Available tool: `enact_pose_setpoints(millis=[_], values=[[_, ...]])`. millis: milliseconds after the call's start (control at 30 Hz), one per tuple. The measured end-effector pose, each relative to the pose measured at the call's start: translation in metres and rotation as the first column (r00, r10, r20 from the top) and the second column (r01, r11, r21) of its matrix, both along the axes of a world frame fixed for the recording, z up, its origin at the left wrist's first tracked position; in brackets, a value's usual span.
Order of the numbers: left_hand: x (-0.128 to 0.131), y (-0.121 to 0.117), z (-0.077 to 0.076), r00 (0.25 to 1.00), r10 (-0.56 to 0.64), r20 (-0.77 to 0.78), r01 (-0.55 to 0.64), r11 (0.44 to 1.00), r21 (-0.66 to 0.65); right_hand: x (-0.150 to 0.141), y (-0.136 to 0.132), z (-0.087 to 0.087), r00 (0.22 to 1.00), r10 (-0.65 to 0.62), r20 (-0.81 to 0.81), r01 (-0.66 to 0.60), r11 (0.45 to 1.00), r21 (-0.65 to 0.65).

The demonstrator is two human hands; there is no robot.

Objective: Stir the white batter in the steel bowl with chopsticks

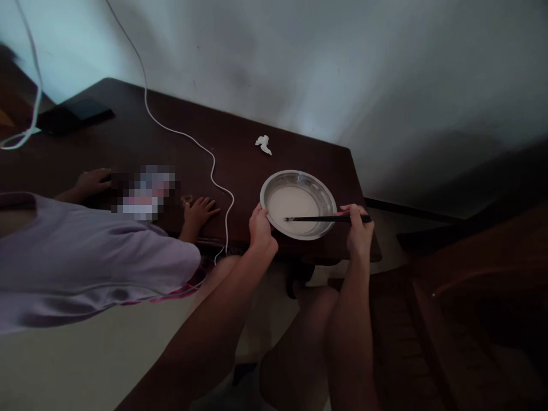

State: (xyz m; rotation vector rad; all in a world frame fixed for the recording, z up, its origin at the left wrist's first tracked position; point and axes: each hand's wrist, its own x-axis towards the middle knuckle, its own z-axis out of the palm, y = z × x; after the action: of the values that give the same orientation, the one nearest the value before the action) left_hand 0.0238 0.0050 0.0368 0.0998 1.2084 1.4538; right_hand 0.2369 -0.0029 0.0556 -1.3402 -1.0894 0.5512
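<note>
Probably light and stiff, metal bowl (327,202) sits near front edge of desk (308,154); pale liquid (295,201) inside likely sloshes if tilted. Your left hand (261,231) curls closed on near-left rim, sound hold, though slippery if wet. Your right hand (359,228) closes round slim dark chopsticks (319,218) toward rear ends; whether tips dip, cannot tell. Beyond bowl, crumpled white scrap (264,144); leftward, white cord (233,198), another person's hand (199,214).

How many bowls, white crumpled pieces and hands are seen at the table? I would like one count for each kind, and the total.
Metal bowl: 1
White crumpled piece: 1
Hands, your left hand, your right hand and another person's two hands: 4
Total: 6
</note>
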Motion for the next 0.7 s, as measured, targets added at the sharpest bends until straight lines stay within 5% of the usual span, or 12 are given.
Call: enact_pose_setpoints(millis=[200, 367, 500, 700], values=[[-0.005, 0.003, -0.002, 1.0, -0.015, 0.016, 0.016, 0.995, -0.098, 0.004, -0.001, -0.001, 0.994, -0.111, -0.017, 0.111, 0.994, 0.005], [-0.003, 0.017, -0.002, 1.0, 0.013, -0.028, -0.016, 0.993, -0.116, 0.0, 0.0, -0.002, 1.0, -0.017, 0.019, 0.017, 1.0, 0.001], [-0.003, 0.027, -0.003, 0.994, 0.011, -0.107, -0.021, 0.996, -0.089, -0.001, 0.002, -0.001, 0.996, -0.079, 0.037, 0.078, 0.996, 0.045], [-0.009, 0.049, -0.004, 0.954, -0.102, -0.283, 0.083, 0.993, -0.079, -0.001, 0.002, -0.003, 1.0, -0.014, -0.028, 0.015, 0.999, 0.036]])
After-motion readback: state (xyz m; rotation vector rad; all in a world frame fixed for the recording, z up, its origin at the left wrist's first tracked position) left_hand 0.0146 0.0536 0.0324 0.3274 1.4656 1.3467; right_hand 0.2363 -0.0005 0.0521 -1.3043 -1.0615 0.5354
